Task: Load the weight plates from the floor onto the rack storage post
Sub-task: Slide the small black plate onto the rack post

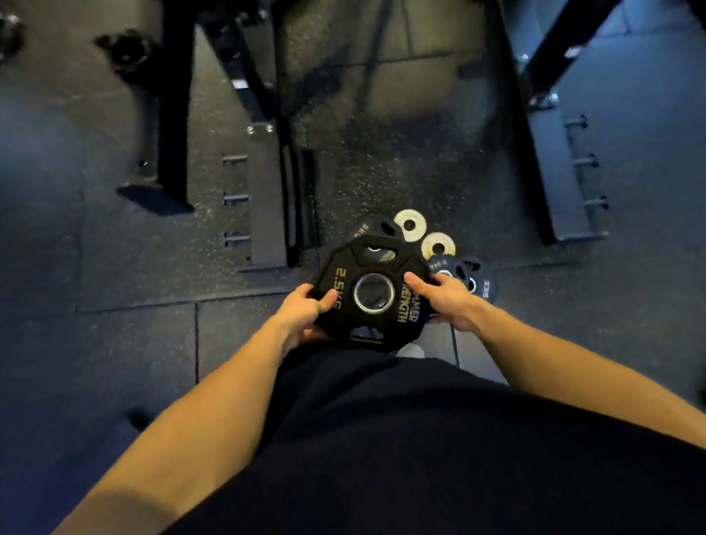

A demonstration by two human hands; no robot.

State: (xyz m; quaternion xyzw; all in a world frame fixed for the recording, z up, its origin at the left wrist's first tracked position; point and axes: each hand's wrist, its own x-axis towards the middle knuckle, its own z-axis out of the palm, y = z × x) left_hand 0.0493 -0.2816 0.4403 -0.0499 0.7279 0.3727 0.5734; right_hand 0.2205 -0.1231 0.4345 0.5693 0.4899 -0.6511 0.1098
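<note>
Two hands are closed on one black weight plate (372,293) just below the centre of the frame: the left hand (300,312) is curled round its left edge with the thumb laid on the face, and the right hand (449,298) is wrapped round its right edge in the same way. The plate is held flat and face up above the floor (98,347), and its many-sided rubber-like body, gold lettering reading "2.5KG", grip cut-outs and shiny metal-ringed centre hole are shown. No container is seen; the remaining plates lie loose on the floor just beyond and to the right of the held plate. Another black plate (371,228) is partly hidden behind its upper edge, two small pale round discs (410,224) (438,245) are laid side by side to the upper right, and dark plates (475,279) are partly covered by the right hand. The floor is made of dark speckled rubber tiles with visible seams. Black steel rack uprights (173,112) and base rails are spread across the upper half of the frame, and short horizontal pegs (235,198) are seen at centre left and again at right (586,161). More dark plates (127,53) are blurred at the upper left. Dark clothing (397,452) fills the lower part of the frame.
</note>
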